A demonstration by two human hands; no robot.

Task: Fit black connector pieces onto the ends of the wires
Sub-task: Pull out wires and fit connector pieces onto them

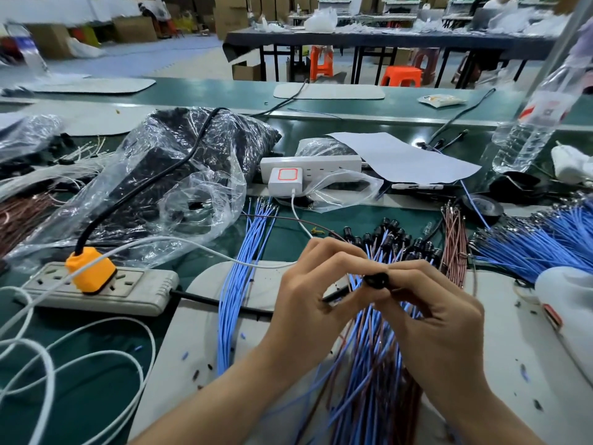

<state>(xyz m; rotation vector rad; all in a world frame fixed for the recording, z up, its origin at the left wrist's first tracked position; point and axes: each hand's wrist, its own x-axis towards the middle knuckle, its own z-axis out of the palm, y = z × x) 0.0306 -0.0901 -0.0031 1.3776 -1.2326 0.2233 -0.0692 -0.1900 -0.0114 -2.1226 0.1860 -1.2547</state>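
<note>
Above a grey mat (199, 332), a person's left hand (308, 284) and right hand (430, 303) meet, forearms angled inward. The right hand pinches a black connector piece (376, 280) in curled fingers, while the left hand pinches blue wires (365, 342) rising from the loose bundle below.
</note>
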